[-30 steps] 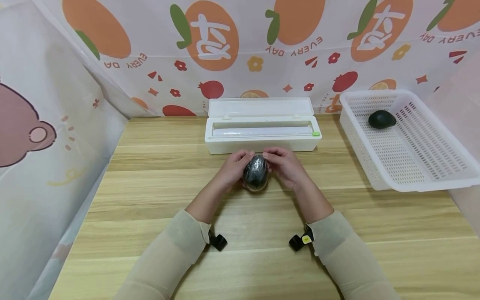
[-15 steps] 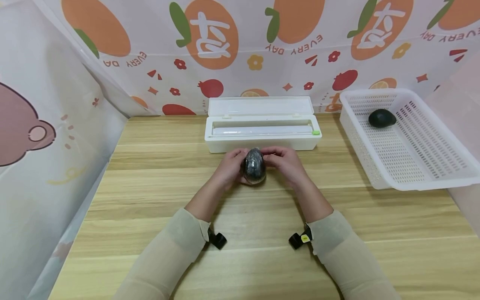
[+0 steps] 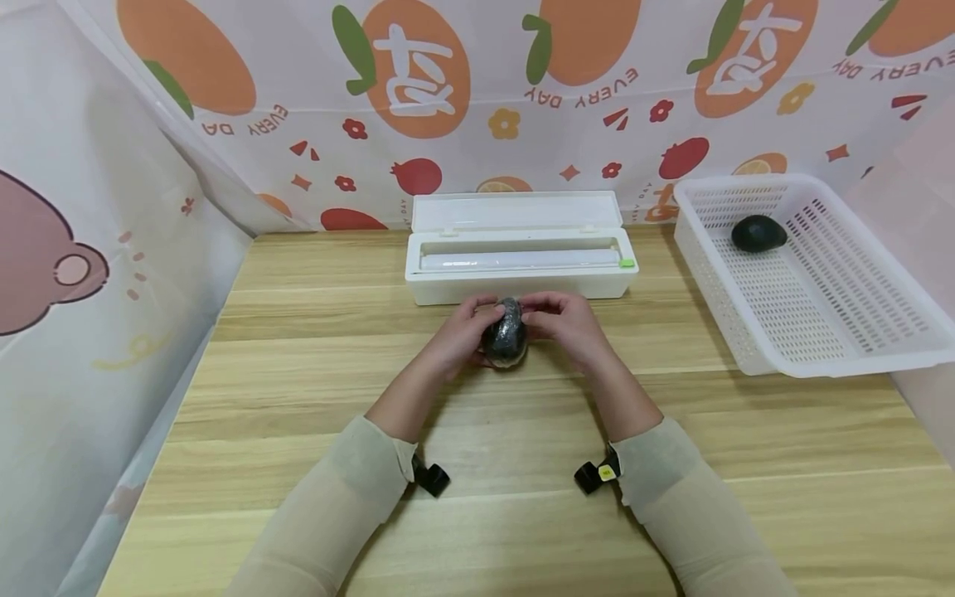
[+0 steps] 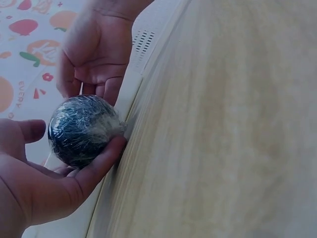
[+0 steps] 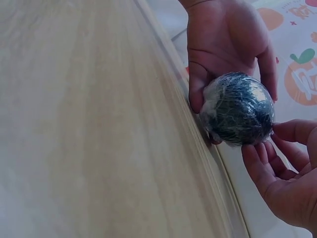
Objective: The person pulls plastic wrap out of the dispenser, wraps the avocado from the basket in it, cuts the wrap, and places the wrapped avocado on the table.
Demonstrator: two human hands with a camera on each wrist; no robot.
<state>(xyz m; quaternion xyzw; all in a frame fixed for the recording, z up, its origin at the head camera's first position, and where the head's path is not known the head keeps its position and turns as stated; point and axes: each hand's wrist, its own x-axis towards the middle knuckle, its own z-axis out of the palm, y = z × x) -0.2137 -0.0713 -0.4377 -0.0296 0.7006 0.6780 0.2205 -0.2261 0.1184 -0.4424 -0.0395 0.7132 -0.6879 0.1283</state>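
You're looking down on a pale wood-grain counter, its planks running left to right in light yellow and beige bands. Behind it hangs a white backdrop sheet printed with orange fruits, green leaves, small red flowers and the words "EVERY DAY", which read mirrored from here. On your left a second sheet drapes down past the counter's edge, showing part of a brown cartoon figure, possibly a bear. A pale panel closes off the right side. The light is soft and even, with faint shadows only.
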